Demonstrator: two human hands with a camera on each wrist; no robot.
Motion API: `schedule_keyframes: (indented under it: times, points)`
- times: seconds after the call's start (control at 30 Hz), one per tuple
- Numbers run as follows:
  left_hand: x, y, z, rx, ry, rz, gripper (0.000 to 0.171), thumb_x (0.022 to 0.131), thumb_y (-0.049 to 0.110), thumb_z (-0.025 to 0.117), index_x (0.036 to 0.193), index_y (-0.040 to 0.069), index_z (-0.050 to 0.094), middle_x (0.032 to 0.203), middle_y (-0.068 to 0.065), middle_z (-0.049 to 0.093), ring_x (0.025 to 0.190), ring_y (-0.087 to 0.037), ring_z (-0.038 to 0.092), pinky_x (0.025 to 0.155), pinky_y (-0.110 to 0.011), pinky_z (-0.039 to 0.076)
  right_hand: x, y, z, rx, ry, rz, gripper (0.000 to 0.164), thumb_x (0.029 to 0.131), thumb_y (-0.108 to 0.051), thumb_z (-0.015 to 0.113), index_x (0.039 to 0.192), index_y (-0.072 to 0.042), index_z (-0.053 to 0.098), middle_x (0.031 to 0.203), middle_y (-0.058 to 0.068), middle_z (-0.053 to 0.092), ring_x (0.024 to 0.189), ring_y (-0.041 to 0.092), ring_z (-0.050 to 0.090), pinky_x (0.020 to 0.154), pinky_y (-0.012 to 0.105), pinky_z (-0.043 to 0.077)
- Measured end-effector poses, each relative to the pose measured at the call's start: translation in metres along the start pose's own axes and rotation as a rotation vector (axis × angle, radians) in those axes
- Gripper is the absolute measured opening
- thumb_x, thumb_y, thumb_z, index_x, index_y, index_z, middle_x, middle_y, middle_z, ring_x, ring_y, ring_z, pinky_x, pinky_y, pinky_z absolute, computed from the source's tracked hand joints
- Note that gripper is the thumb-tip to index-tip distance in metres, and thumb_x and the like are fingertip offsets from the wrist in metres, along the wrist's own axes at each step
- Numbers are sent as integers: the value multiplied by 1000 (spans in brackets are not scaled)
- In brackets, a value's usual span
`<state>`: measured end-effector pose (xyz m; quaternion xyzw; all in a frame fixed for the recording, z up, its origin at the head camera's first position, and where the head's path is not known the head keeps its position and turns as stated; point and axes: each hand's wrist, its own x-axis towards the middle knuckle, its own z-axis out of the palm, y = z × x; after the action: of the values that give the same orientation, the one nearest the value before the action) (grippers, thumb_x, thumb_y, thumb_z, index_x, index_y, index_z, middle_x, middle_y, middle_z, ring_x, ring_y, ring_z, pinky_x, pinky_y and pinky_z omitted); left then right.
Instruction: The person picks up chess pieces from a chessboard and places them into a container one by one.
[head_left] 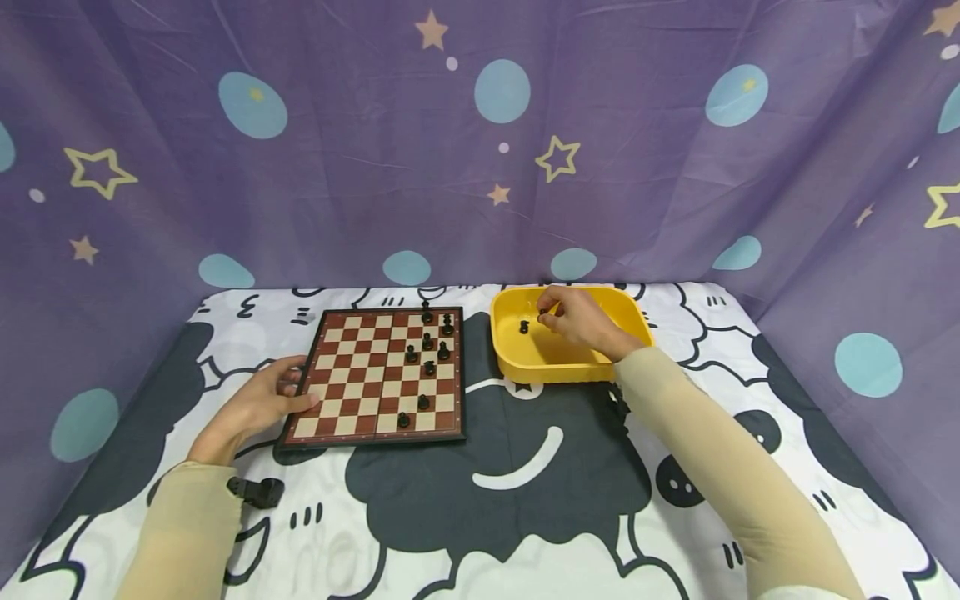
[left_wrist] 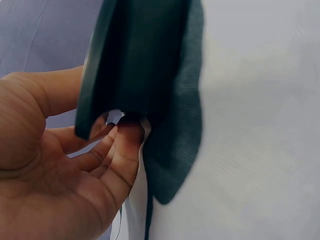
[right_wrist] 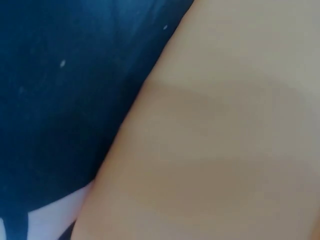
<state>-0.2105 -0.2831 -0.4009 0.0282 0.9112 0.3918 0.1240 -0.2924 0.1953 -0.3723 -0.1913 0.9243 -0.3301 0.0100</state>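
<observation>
Left of centre in the head view, a board (head_left: 356, 375) lies on a patterned cloth (head_left: 300, 554). On its right half are 8 black pieces (head_left: 412, 355), 6 of them grouped towards the far side and 2 near the front edge. The left hand (head_left: 258, 406) grips the board's left edge, its thumb on top and its fingers at the side, partly hidden. A black device (head_left: 258, 492) sits by that wrist, beside the sleeve (head_left: 180, 525). Right of the board and apart from it is a yellow tray (head_left: 558, 374), with 1 black piece lying inside. The right hand (head_left: 577, 318) reaches over the tray, thumb and finger pinching 1 small black piece (head_left: 542, 314) that is mostly hidden. A purple curtain (head_left: 330, 183) with stars and ovals hangs behind.

From the left wrist, the board's dark edge stands between the thumb and the curled fingers; pale, blurred cloth fills the right side.

From the right wrist, a blurred tan surface (right_wrist: 210, 125) covers most of the view, beside dark cloth with a white patch at lower left. The right hand's grip cannot be told from there.
</observation>
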Motion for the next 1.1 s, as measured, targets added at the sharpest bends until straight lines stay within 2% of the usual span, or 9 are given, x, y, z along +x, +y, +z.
schedule_keyframes:
  times: [0.23, 0.47, 0.7, 1.1]
  points:
    - [0, 0, 0, -6, -1, 3, 87, 86, 22, 72, 149, -4, 19, 132, -31, 39, 108, -38, 47, 86, -51, 42, 8, 9, 4, -2, -7, 31, 19, 90, -8, 65, 107, 0, 65, 98, 9, 64, 76, 22, 59, 69, 33, 50]
    - [0, -1, 0, -18, -4, 5, 87, 85, 21, 73, 149, -5, 19, 131, -29, 39, 107, -37, 48, 83, -45, 44, 16, 17, 6, -35, -23, 15, 18, 87, -5, 66, 105, -1, 67, 97, 9, 65, 86, 24, 57, 79, 36, 48]
    - [0, 0, 0, -13, 2, 5, 87, 85, 22, 73, 149, -5, 20, 131, -30, 39, 107, -37, 48, 84, -47, 43, 21, 23, 7, -57, -34, 8, 15, 84, -2, 66, 100, -1, 67, 94, 9, 65, 87, 24, 57, 80, 37, 47]
    - [0, 0, 0, -14, 1, -3, 87, 85, 21, 73, 148, -5, 20, 130, -28, 40, 105, -35, 48, 83, -45, 43, 26, 22, 9, -77, -118, 36, 16, 84, 2, 67, 99, -2, 68, 97, 10, 65, 88, 24, 56, 83, 37, 48]
